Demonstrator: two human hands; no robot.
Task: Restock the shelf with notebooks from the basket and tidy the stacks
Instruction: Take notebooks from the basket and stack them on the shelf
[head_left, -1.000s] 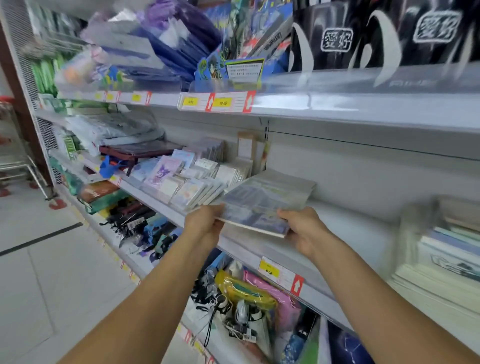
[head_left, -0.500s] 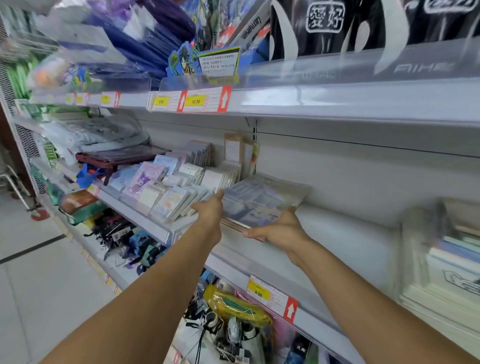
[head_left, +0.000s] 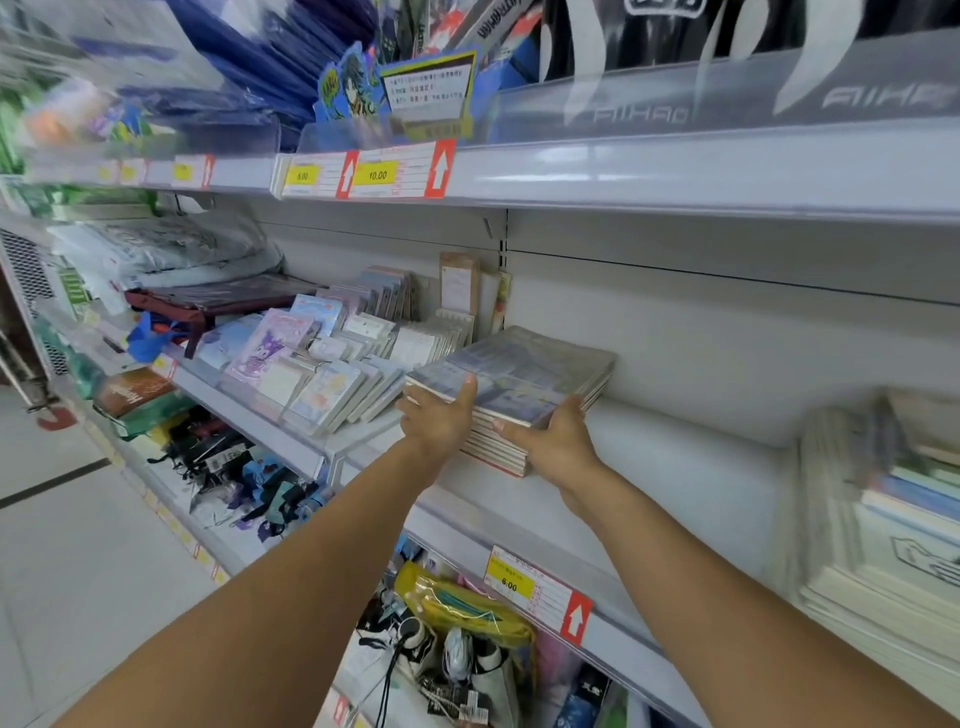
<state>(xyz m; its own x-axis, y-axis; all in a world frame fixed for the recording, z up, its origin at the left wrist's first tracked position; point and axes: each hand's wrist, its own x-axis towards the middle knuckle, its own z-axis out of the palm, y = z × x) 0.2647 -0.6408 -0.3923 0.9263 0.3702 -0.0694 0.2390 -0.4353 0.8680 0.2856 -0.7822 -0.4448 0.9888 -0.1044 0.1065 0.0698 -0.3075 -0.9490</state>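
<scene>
Notebooks set down on shelf, no longer held above it.
Left hand and right hand gripped stack's front edge, just right of small notepads; squaring remained.

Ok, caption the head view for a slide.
Both hands, left and right, settle a stack of notebooks onto the middle shelf.

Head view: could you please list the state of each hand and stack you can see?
Left hand: gripping the stack's near-left corner, thumb on top.
Right hand: gripping the stack's near-right corner.
Notebook stack: flat on the middle shelf, held.
Small notebooks: leaning in rows.
Right-hand stack: blurred.
</scene>
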